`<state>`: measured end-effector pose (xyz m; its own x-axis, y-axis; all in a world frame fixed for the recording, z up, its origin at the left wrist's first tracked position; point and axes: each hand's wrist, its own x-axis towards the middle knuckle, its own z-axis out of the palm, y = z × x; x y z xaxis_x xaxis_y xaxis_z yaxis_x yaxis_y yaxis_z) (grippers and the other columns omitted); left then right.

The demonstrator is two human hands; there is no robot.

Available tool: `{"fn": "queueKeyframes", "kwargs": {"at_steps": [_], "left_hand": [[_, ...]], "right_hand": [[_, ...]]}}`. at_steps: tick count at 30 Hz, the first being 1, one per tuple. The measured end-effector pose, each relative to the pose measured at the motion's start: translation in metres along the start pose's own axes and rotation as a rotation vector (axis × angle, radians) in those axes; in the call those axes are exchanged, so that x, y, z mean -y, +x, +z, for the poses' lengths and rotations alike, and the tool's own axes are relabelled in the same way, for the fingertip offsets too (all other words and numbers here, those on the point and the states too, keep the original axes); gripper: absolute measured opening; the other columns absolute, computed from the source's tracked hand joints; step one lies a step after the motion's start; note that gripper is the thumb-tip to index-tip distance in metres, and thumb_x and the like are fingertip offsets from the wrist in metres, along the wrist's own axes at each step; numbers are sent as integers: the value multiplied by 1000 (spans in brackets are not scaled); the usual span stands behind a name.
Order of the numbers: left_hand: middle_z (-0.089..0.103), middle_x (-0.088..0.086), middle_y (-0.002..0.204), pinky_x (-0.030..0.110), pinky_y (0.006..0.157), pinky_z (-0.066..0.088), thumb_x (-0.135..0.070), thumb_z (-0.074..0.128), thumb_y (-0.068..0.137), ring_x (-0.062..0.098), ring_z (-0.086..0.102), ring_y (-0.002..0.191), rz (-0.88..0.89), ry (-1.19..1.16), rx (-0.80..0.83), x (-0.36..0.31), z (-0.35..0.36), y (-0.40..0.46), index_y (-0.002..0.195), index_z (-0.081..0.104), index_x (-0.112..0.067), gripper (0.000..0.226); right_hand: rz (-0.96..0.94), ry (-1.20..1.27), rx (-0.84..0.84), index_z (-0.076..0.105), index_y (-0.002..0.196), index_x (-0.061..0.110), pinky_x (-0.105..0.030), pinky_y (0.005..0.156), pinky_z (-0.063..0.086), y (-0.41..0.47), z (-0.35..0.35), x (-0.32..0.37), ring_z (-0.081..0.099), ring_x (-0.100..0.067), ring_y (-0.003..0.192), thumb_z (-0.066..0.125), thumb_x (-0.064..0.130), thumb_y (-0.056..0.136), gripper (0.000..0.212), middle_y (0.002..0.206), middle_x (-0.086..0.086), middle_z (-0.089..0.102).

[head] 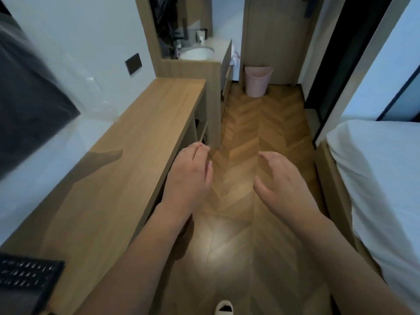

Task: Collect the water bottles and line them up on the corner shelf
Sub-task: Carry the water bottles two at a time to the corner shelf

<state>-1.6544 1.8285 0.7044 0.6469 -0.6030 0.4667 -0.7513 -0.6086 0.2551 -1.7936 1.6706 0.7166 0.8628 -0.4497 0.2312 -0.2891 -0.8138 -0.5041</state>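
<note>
Closest to the person, a white slipper (pixel 224 309) peeks in at the bottom, on the brown zigzag wooden floor (pixel 254 123); a black keyboard (pixel 25 277) sits on the near end of the long light-wood desk (pixel 127 155), which is my landmark here.

Just past the front edge of the desk, both hands are held out over the floor; the left hand (pixel 188 176) has loose, nearly straight fingers and holds nothing; the right hand (pixel 284 178) is spread a bit with a soft curl and holds nothing too.

No water bottles show anywhere, and no corner shelf shows either; so I think this is the looking-and-walking step, with the collecting not yet started; the next move calls for finding a bottle first, maybe by turning the head or stepping on.

The walking room is a narrow lane; the desk's long edge is one side, and across from the desk the white bed (pixel 381 178) and its wooden frame close the other side.

Beyond the far end of the desk a wood counter holds a white round sink (pixel 197 53); a pink plastic bin (pixel 258 81) stands on the floor farther on, before a light-wood door (pixel 277 37); small things by the sink are too blurry to name.
</note>
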Motion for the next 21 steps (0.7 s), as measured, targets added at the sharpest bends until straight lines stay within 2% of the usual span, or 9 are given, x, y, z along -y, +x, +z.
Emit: {"fn": "queueKeyframes", "kwargs": {"at_steps": [5, 9, 13, 21], "left_hand": [[60, 4, 126, 33, 103, 48, -23, 55, 96, 16, 55, 117, 83, -67, 23, -14, 61, 125, 126, 59, -11, 33], [61, 1, 127, 32, 105, 47, -27, 57, 96, 14, 55, 119, 139, -70, 74, -20, 138, 217, 127, 59, -15, 33], [59, -2, 130, 28, 107, 42, -28, 57, 97, 12, 54, 121, 128, -57, 89, -21, 204, 326, 128, 58, -17, 33], [58, 3, 129, 24, 105, 38, -21, 57, 95, 16, 53, 120, 92, -48, 18, -27, 280, 548, 128, 58, -12, 35]], "right_hand": [[110, 3, -32, 44, 142, 14, -20, 109, 22, 102, -7, -62, 42, -16, 133, 63, 21, 89, 56, 142, -3, 48], [191, 12, -53, 42, 144, 17, -19, 108, 20, 190, 0, -128, 39, -14, 135, 62, 25, 90, 58, 145, -2, 46], [171, 20, -91, 39, 146, 19, -20, 107, 21, 298, -2, -193, 39, -12, 135, 60, 28, 92, 59, 146, 1, 44], [152, 30, -102, 35, 148, 23, -19, 107, 20, 512, -33, -283, 35, -9, 137, 58, 30, 94, 58, 149, 4, 41]]}}
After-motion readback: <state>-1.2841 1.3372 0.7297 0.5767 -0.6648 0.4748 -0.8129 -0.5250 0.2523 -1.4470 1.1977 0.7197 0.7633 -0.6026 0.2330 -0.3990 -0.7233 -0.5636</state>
